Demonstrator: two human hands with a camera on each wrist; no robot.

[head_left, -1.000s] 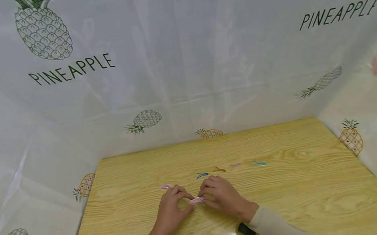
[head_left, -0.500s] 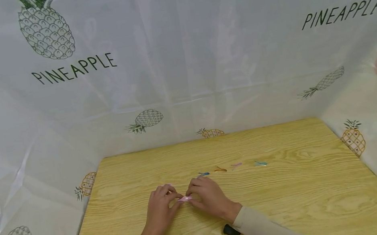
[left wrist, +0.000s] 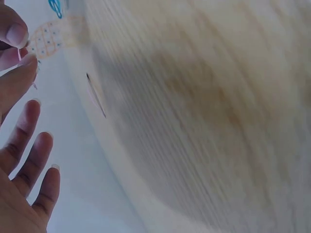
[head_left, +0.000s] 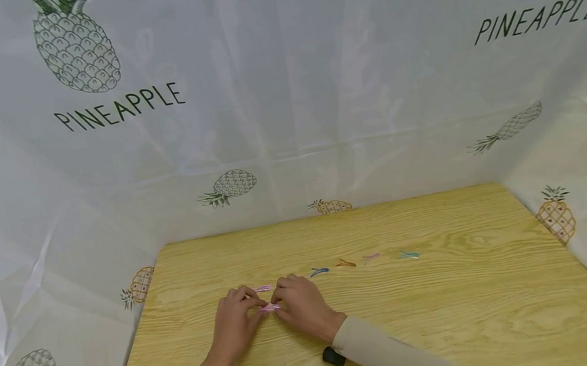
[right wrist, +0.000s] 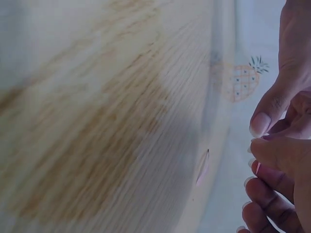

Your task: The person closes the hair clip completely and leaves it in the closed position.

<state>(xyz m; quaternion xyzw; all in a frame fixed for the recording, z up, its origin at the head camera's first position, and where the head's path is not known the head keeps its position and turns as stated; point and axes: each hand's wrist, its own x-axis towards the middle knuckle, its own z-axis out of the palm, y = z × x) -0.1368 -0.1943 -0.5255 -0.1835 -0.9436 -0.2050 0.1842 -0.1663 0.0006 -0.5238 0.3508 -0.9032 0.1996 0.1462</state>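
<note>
A pink snap hair clip (head_left: pixel 270 307) is held between both hands, low over the table and partly covered by fingertips. My left hand (head_left: pixel 233 321) pinches its left end between thumb and index finger; in the left wrist view the other fingers are spread apart. The right end is pinched by the thumb and fingers of my right hand (head_left: pixel 302 308). Just beyond the fingertips lies another pink hair clip (head_left: pixel 262 289), its frame flat; the right wrist view shows this lying clip (right wrist: pixel 203 167) beyond the hands.
To the right, in a row, lie a blue clip (head_left: pixel 319 271), an orange clip (head_left: pixel 346 262), a pale pink clip (head_left: pixel 371 256) and a teal clip (head_left: pixel 408 254), their arms sprung apart. White pineapple-print sheeting (head_left: pixel 283 115) surrounds the wooden table (head_left: pixel 460 310).
Both hands have moved left with the pink hair clip between them, stopping just in front of the lying pink clip. The row of clips stays put, while the head view shifts slightly.
</note>
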